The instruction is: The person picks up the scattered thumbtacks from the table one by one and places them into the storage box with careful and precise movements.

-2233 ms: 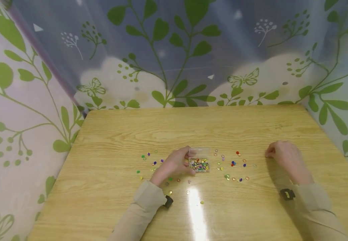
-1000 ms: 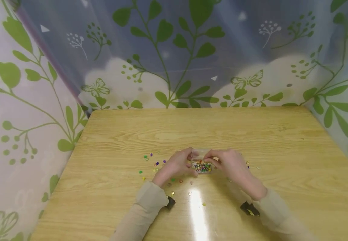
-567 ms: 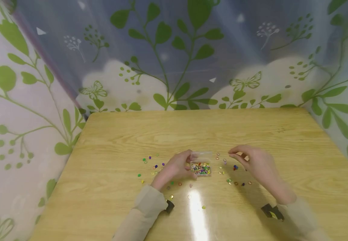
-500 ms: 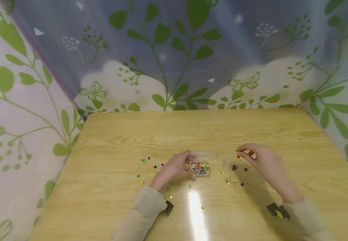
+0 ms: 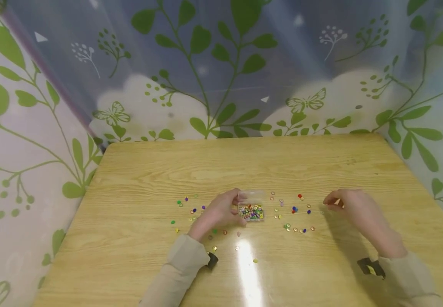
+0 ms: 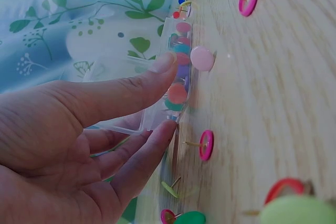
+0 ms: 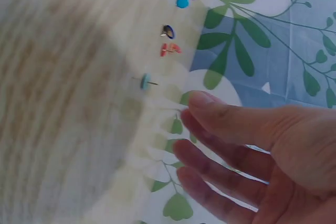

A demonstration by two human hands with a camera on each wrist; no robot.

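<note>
My left hand (image 5: 221,211) holds a small clear plastic box (image 6: 184,85) by its left end, thumb on the near wall and fingers on the other sides. The box stands on the table, packed with colourful thumbtacks (image 5: 251,212), and its clear lid (image 5: 251,196) is raised at the back. My right hand (image 5: 353,209) hovers over the table to the right, thumb near the bent index finger, nothing visible between them. A pale teal thumbtack (image 7: 145,81) lies just ahead of its fingertips in the right wrist view.
Loose thumbtacks lie on both sides of the box, including a red one (image 5: 299,195) on the right and a green one (image 5: 173,222) on the left. A yellow one (image 5: 255,260) lies nearer the front. Patterned curtain (image 5: 240,85) hangs behind the wooden table (image 5: 206,162).
The right hand reached from the right to over the box, then moved back right past the loose thumbtacks. The left hand has kept its hold on the box.
</note>
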